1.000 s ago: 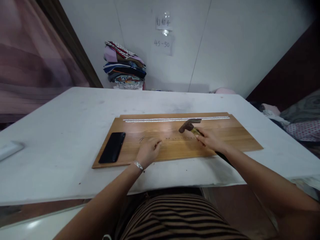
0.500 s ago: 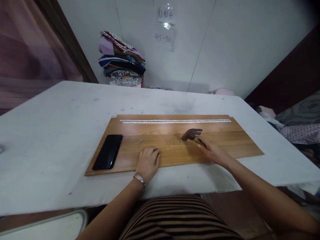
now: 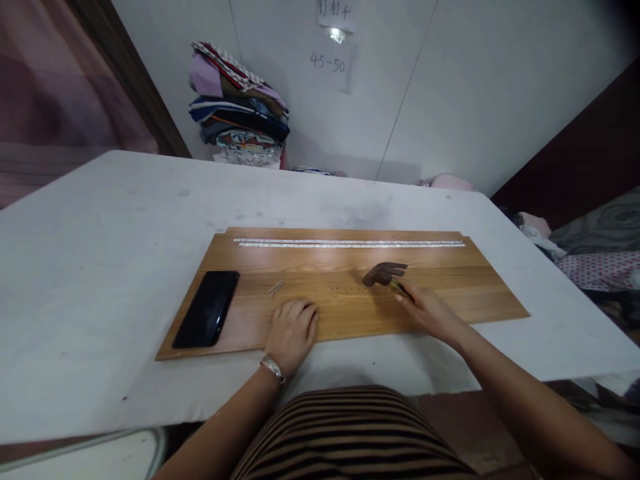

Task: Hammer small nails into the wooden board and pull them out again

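Grasping brown-headed claw hammer (image 3: 383, 275) in right grip (image 3: 431, 310) over rectangular brown wooden board (image 3: 460, 283); resting left grip (image 3: 291, 333) thereon, with closure indiscernible.

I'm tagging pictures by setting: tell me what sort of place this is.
Perhaps a home room or small workshop: folded fabrics, a pink curtain, and a claw hammer over a wooden board.
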A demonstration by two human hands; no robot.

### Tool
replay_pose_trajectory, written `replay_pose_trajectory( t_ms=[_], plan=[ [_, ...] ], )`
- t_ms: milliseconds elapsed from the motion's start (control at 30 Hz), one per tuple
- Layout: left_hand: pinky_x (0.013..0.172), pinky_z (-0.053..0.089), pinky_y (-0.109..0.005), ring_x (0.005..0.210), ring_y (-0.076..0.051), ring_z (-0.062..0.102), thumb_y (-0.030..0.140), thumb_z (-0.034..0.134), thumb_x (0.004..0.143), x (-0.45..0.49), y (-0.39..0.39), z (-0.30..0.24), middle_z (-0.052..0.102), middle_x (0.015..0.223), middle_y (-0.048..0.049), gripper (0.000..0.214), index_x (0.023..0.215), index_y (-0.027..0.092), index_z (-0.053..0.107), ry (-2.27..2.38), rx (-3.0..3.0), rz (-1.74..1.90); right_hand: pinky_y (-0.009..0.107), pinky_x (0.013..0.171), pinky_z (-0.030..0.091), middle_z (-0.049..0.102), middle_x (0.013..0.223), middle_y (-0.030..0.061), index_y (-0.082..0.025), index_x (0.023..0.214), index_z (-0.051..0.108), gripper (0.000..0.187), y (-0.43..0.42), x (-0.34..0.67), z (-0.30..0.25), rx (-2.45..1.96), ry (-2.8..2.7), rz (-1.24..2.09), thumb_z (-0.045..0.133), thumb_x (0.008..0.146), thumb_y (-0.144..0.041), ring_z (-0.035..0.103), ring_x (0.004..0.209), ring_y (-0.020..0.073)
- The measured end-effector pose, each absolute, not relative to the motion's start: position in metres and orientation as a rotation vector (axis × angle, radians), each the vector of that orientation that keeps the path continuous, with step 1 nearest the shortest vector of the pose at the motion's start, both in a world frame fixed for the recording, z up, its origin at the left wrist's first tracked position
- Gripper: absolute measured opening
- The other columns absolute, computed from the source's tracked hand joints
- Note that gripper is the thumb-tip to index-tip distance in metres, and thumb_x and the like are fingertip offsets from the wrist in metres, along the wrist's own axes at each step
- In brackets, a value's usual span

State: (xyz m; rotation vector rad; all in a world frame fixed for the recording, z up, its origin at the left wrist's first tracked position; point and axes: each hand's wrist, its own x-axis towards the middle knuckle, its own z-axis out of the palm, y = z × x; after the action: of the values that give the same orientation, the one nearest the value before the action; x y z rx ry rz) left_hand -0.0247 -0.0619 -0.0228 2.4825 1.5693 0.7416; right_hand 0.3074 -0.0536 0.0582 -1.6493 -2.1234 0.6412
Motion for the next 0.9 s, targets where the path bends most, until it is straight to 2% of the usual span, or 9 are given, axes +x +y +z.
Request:
replay_pose_trajectory(
  t_ms=[300, 433, 633, 900],
  plan=[
    [0.089, 0.048, -0.043, 0.104, -0.026, 0.064, 0.024, 0.052, 0.1, -0.026, -0.062, -0.022, 0.074, 0.11, -0.0091, 0.024, 0.109, 0.022, 0.075, 1.543, 2.489, 0.745, 0.051, 0.099, 0.057, 0.075, 0.127, 0.0149, -0.021, 0.142, 0.061, 0.047, -0.057, 0.304, 0.055, -1.691, -2.137, 0.734, 0.047, 0.099, -0.034, 0.073, 0.114, 0.0315],
    [0.089, 0.049, -0.043, 0.105, -0.026, 0.064, 0.024, 0.054, 0.1, -0.027, -0.062, -0.024, 0.074, 0.111, -0.0094, 0.023, 0.11, 0.023, 0.074, 1.532, 2.481, 0.782, 0.049, 0.097, 0.058, 0.076, 0.126, 0.0147, -0.02, 0.141, 0.062, 0.047, -0.059, 0.302, 0.058, -1.705, -2.102, 0.718, 0.046, 0.1, -0.036, 0.073, 0.115, 0.0319],
    [0.092, 0.05, -0.041, 0.104, -0.025, 0.064, 0.02, 0.056, 0.098, -0.026, -0.064, -0.024, 0.073, 0.11, -0.0082, 0.021, 0.108, 0.022, 0.074, 1.5, 2.479, 0.78, 0.048, 0.091, 0.061, 0.077, 0.122, 0.0171, -0.018, 0.139, 0.065, 0.05, -0.06, 0.304, 0.05, -1.727, -2.119, 0.656, 0.045, 0.097, -0.037, 0.076, 0.106, 0.0334],
    [0.093, 0.051, -0.043, 0.106, -0.024, 0.064, 0.023, 0.055, 0.1, -0.026, -0.066, -0.018, 0.073, 0.11, -0.0086, 0.021, 0.109, 0.02, 0.074, 1.52, 2.456, 0.714, 0.048, 0.085, 0.063, 0.08, 0.117, 0.0108, -0.026, 0.138, 0.066, 0.046, -0.06, 0.309, 0.036, -1.644, -2.078, 0.655, 0.049, 0.097, -0.039, 0.077, 0.099, 0.0341]
  ],
)
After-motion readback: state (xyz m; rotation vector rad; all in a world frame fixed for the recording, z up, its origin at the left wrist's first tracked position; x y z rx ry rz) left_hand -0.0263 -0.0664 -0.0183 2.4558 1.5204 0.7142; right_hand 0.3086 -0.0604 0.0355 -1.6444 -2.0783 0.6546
